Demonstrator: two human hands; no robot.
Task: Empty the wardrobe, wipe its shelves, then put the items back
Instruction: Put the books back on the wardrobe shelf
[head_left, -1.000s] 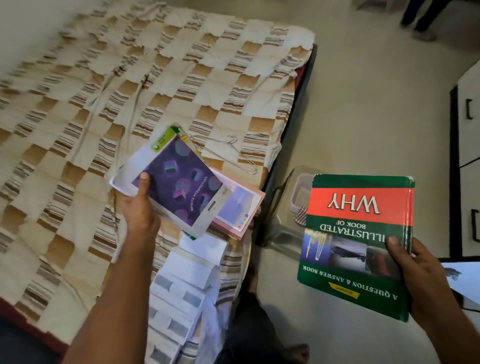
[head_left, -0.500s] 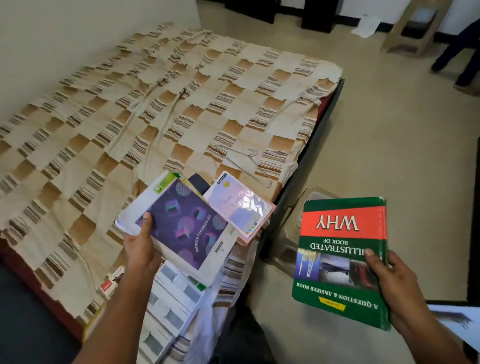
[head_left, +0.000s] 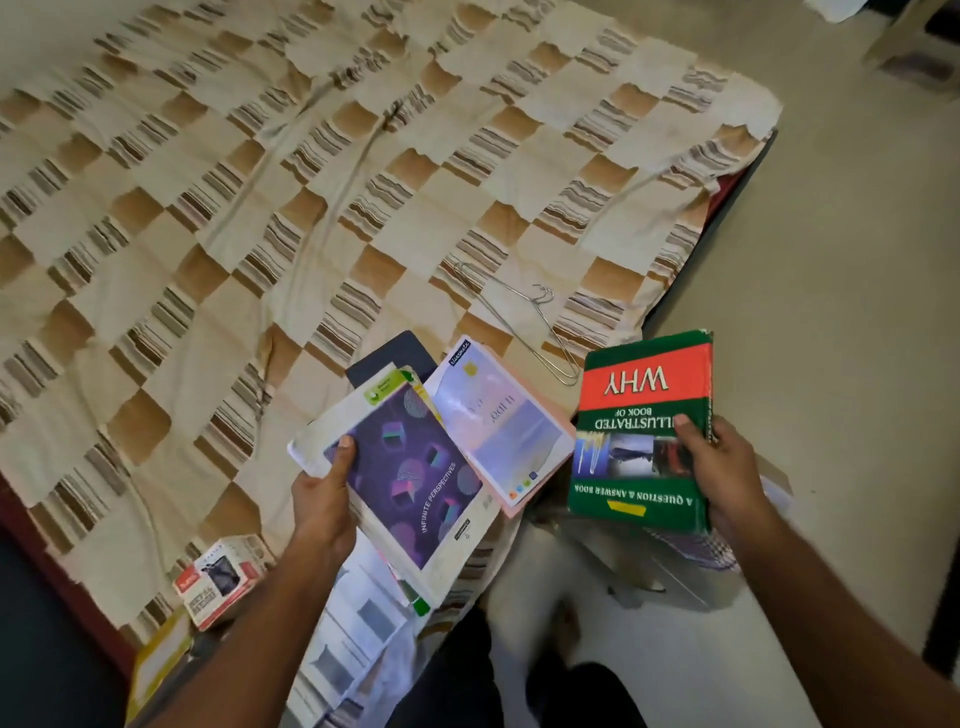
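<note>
My left hand (head_left: 322, 499) grips a stack of thin booklets, a purple-covered one (head_left: 410, 473) on top, held low over the near corner of the bed. A pale lilac and pink booklet (head_left: 498, 426) fans out to its right, and a dark one (head_left: 387, 356) peeks out behind. My right hand (head_left: 722, 467) holds a thick green and red hardback (head_left: 644, 431) titled "WHY" by its lower right edge, thumb on the cover, just off the bed's edge above the floor.
The bed (head_left: 260, 208) has a checked beige and brown cover. Two wire hangers (head_left: 524, 322) lie near its right edge. A small red and white box (head_left: 221, 579) and white folded papers (head_left: 358, 629) sit at the near corner. A clear plastic container (head_left: 670, 571) stands on the floor under the hardback.
The view has shifted over the bed. Both hands have moved closer together and nearer the bed corner, still holding the booklets and the hardback.
</note>
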